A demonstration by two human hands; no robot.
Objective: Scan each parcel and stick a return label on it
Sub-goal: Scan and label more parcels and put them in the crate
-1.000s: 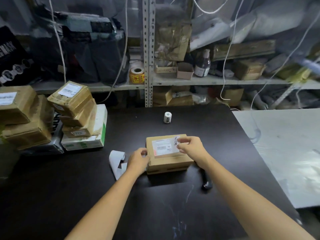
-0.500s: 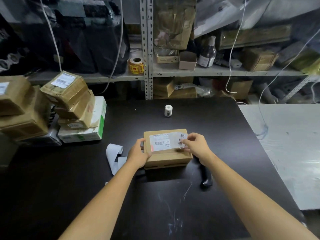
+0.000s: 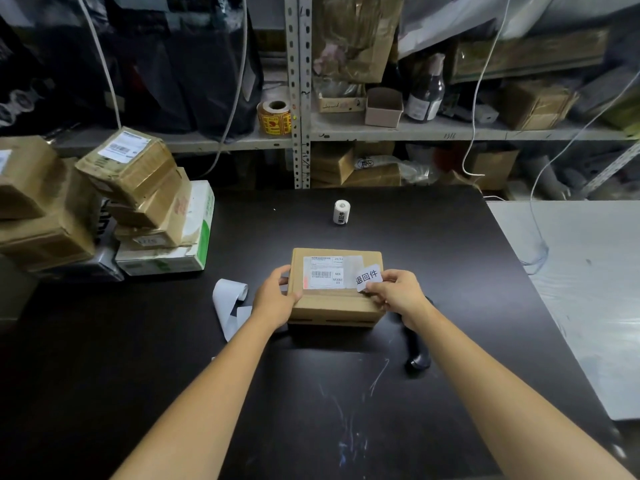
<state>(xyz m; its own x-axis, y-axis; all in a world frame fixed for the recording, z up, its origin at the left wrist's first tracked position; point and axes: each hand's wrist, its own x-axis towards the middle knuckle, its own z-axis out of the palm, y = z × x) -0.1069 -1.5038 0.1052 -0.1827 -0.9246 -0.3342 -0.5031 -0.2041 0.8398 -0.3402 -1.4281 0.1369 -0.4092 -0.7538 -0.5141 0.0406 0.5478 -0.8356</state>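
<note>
At nine o'clock, stacked parcels (image 3: 131, 199) are piled on the black table (image 3: 311, 393). The centre parcel (image 3: 334, 299) is gripped at its left edge by the left hand (image 3: 277, 299). A return label (image 3: 367, 277) is pinched by the right hand (image 3: 398, 294) over the parcel's three o'clock corner.

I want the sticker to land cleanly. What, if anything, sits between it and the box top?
Nothing visible. The right hand holds the return label just over the parcel, beside its shipping label.
</note>
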